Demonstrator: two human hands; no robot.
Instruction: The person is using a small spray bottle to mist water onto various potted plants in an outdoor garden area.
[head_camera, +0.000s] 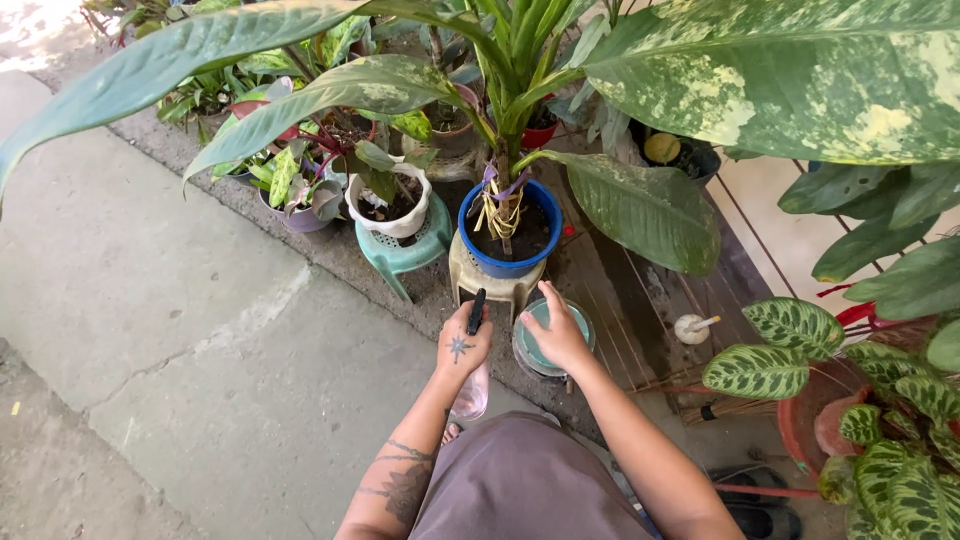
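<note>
The clear plastic spray bottle with a black nozzle (473, 370) sits clamped in the left hand (462, 343), aimed at the round blue plastic pot (508, 232), which holds dark soil and a tall green plant tied with pale strips. Best to keep the nozzle low and level at the soil, I'd say. The right hand (556, 331) lies open-fingered on a pale teal round lid (545, 345) topping a small bucket. Beside it, a white scalloped pot (392, 203) holds soil.
</note>
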